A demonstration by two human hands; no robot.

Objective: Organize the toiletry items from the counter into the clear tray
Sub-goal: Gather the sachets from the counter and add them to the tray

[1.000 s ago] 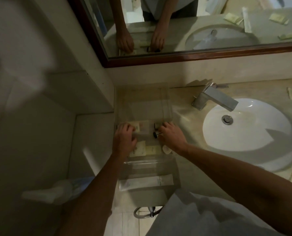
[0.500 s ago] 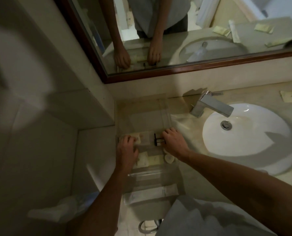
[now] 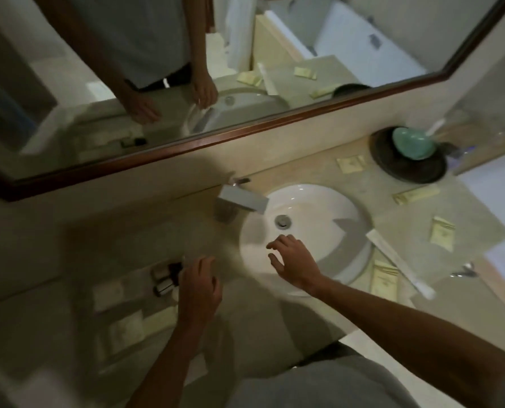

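The clear tray [image 3: 121, 260] lies blurred on the counter at the lower left, holding pale sachets [image 3: 127, 331] and small dark-capped bottles [image 3: 165, 278]. My left hand [image 3: 199, 287] hovers at the tray's right side next to the bottles, fingers loosely apart, holding nothing. My right hand [image 3: 293, 260] is open over the near rim of the white sink [image 3: 319, 213], empty. Right of the sink lie yellow sachets [image 3: 442, 237], a long white packet [image 3: 398, 263], a narrow yellow packet [image 3: 416, 194] and a pale sachet [image 3: 351, 164].
A square chrome faucet [image 3: 242, 198] stands behind the sink. A dark round tray with a green dish [image 3: 410, 154] sits at the back right. A wood-framed mirror [image 3: 186, 142] runs along the wall. The counter's edge falls off at the far right.
Both hands have left the tray. My right hand has swung right over the sink; my left hand has drawn to the tray's right side. The camera has turned right.
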